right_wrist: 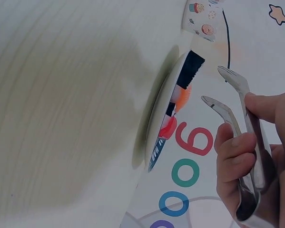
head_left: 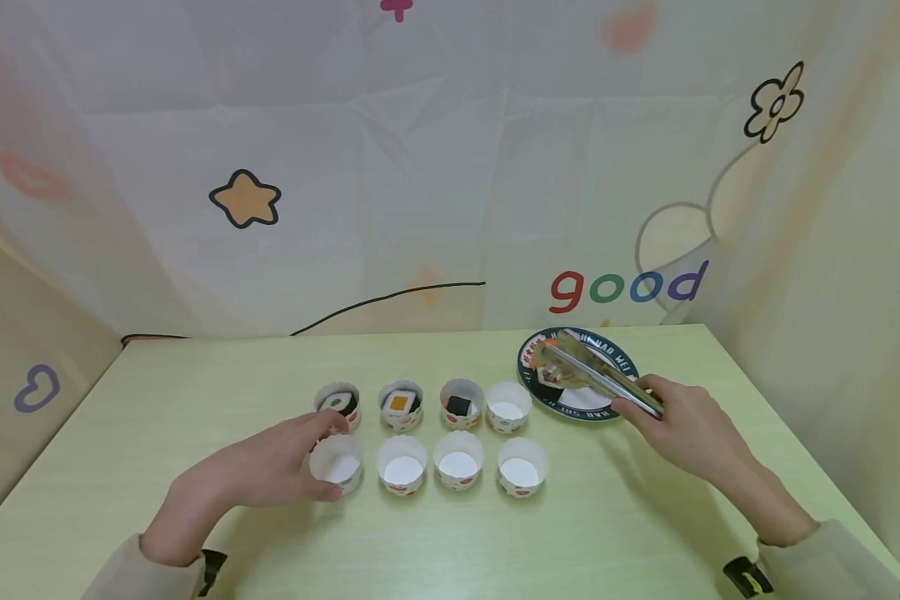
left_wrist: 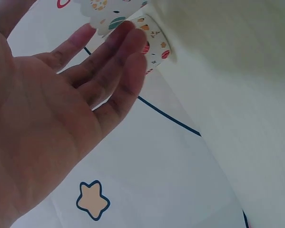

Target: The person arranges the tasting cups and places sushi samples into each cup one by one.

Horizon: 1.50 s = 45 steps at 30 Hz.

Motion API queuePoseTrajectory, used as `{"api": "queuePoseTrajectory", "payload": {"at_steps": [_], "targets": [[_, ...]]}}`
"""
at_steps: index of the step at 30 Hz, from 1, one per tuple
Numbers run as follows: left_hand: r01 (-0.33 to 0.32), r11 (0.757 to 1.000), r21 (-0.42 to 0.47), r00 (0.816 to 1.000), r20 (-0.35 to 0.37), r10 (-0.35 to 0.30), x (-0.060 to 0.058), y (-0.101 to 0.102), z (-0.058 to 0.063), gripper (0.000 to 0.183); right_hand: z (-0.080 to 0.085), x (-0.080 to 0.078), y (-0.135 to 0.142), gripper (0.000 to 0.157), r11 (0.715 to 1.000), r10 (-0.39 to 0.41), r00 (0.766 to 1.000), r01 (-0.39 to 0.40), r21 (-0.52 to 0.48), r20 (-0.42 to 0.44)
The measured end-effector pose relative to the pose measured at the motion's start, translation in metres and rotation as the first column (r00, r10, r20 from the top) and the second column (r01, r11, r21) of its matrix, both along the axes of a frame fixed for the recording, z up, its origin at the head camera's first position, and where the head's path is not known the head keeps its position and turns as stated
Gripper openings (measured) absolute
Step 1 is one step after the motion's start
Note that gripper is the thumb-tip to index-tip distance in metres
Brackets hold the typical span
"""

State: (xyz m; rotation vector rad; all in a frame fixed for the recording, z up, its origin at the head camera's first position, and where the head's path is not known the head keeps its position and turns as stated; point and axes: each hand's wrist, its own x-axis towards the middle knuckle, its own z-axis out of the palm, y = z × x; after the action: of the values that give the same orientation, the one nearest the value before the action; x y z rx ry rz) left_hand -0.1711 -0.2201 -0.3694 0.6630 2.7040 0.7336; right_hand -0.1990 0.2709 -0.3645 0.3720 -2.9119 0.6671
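In the head view, the right hand point(head_left: 686, 425) has its grip clamped on metal tongs point(head_left: 607, 379), which overlap the round plate point(head_left: 621, 357) at the back right of the worktop point(head_left: 420, 550); the right wrist view adds that the tong tips are parted and stand apart from the plate, with the black, orange and red food point(right_wrist: 168, 127) showing above its rim; the left hand point(head_left: 266, 467) spreads thumb and fingers about the front-left cup point(head_left: 339, 463), though contact is hard to tell; the left wrist view shows its palm and loosely bent fingers, that grip holding nothing; only the head view reveals two rows of four cups, with sushi pieces point(head_left: 401, 403) in three at the back.
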Motion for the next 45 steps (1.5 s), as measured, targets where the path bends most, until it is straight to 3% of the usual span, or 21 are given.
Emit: {"api": "queuePoseTrajectory", "payload": {"at_steps": [5,12,21,32,38,45], "targets": [[0.038,0.998,0.049,0.999,-0.007,-0.038,-0.007,-0.005,-0.007,0.070,0.000,0.000,0.001,0.048,1.000,-0.009,1.000,0.009,0.003,0.018],[0.072,0.991,0.116,0.995,0.057,-0.079,-0.013,-0.012,-0.016,0.068,0.000,0.000,0.003,0.047,1.000,-0.012,1.000,0.012,0.007,0.016],[0.109,0.985,0.131,0.992,0.050,-0.116,-0.018,-0.013,-0.022,0.065,0.001,0.000,0.005,0.045,1.000,-0.024,0.999,0.024,0.010,0.027],[0.109,0.986,0.124,0.992,0.055,-0.116,-0.023,-0.017,-0.025,0.066,0.000,-0.002,0.011,0.052,0.998,-0.058,0.997,0.057,0.035,0.040],[0.105,0.986,0.130,0.992,0.060,-0.114,-0.024,-0.018,-0.025,0.065,-0.001,-0.002,0.017,0.048,0.996,-0.077,0.997,0.076,0.052,0.025],[0.104,0.986,0.128,0.992,0.063,-0.112,-0.025,-0.019,-0.026,0.066,-0.002,-0.003,0.024,0.051,0.989,-0.134,0.989,0.129,0.072,0.069]]}}
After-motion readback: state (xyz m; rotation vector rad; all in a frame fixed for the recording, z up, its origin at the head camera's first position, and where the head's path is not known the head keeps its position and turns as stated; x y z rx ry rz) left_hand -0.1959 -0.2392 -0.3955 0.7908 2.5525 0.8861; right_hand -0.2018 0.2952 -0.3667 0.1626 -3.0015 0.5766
